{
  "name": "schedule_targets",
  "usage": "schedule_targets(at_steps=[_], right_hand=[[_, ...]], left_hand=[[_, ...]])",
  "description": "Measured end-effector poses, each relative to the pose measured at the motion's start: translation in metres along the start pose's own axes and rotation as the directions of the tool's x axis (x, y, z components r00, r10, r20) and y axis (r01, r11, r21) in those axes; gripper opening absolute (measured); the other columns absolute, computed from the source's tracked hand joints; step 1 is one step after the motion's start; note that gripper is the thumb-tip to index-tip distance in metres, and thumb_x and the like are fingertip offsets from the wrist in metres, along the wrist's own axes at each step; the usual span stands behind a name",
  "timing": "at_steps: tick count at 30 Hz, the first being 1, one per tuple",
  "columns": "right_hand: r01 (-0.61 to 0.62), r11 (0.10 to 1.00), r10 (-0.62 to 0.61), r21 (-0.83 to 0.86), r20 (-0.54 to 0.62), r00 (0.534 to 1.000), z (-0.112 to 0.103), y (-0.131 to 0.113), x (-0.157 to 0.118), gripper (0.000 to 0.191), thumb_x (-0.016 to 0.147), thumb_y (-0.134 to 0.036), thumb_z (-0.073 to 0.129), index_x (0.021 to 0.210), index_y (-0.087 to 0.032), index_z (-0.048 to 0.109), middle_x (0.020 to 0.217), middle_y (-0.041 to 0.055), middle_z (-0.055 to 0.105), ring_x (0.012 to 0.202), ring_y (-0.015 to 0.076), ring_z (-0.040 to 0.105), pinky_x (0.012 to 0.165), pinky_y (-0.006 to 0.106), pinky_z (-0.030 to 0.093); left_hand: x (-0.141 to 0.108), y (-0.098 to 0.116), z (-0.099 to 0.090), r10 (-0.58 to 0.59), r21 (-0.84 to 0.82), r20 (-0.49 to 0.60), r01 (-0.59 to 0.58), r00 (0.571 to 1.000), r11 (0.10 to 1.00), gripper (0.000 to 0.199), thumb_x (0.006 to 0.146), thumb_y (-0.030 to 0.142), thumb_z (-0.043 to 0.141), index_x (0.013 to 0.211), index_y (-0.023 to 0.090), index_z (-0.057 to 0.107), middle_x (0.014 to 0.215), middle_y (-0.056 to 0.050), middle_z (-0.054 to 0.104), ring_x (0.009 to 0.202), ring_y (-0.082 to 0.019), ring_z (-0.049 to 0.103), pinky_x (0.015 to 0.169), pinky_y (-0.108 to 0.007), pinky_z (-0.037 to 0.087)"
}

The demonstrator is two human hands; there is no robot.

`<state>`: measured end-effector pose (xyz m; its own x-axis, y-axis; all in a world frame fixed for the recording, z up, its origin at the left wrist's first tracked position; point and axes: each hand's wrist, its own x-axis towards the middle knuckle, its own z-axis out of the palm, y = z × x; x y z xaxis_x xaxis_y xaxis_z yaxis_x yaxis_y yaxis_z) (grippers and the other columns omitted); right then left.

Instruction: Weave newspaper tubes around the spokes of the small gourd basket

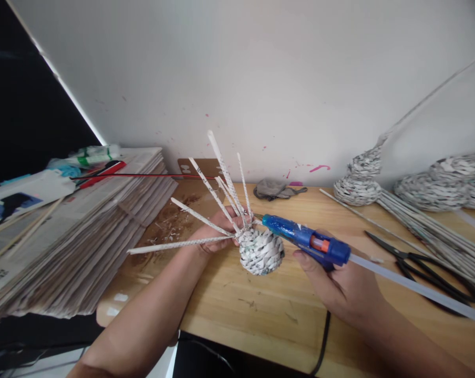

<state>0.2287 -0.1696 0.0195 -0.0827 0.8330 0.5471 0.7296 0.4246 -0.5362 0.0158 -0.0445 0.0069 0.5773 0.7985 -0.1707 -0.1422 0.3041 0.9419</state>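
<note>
A rounded woven paper ball (pixel 261 253), white-grey with dark flecks, is held above the wooden table (pixel 257 315), its paper rods (pixel 200 181) fanned up and leftward. Its neck is pinched by the left hand (pixel 218 236). A blue glue gun (pixel 292 231), loaded with 1 translucent glue stick (pixel 411 286), is gripped in the right hand (pixel 350 289), nozzle near the neck.

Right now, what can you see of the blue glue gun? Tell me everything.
The blue glue gun looks like shiny plastic, with a teal collar at the nozzle end and an orange part showing through a side opening. A long, translucent glue stick sticks out of its rear. The right hand grips it above the table, hiding most of the handle. Its nozzle points at the woven paper piece's neck; whether they touch is unclear.
</note>
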Motion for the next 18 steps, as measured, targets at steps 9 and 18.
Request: schedule_targets(at_steps=[9, 18], right_hand=[[-0.036, 0.998, 0.036, 0.059, -0.002, 0.999, -0.0003, -0.0012, 0.0007, 0.011, 0.091, -0.03, 0.058, 0.082, -0.023, 0.058, 0.061, -0.0034, 0.056, 0.052, 0.0138, 0.054, 0.05, 0.026, 0.042], [-0.02, 0.999, 0.021, 0.051, -0.021, 1.0, 0.0011, 0.0, 0.0003, 0.012, 0.091, -0.03, 0.058, 0.081, -0.023, 0.058, 0.06, -0.0032, 0.055, 0.051, 0.0141, 0.053, 0.049, 0.027, 0.041]], left_hand=[[0.0038, -0.0025, -0.0034, -0.012, -0.034, 0.028, 0.013, 1.0, 0.999, 0.035, 0.055, 0.037, 0.087, 0.076, 0.015, 0.069, 0.057, -0.001, 0.06, 0.041, -0.007, 0.047, 0.033, -0.016, 0.033], [0.0048, -0.0028, -0.0058, 0.017, -0.035, 0.069, -0.015, 0.997, 0.999, 0.04, 0.057, 0.044, 0.087, 0.073, 0.014, 0.066, 0.058, 0.001, 0.055, 0.04, -0.005, 0.044, 0.033, -0.017, 0.032]])
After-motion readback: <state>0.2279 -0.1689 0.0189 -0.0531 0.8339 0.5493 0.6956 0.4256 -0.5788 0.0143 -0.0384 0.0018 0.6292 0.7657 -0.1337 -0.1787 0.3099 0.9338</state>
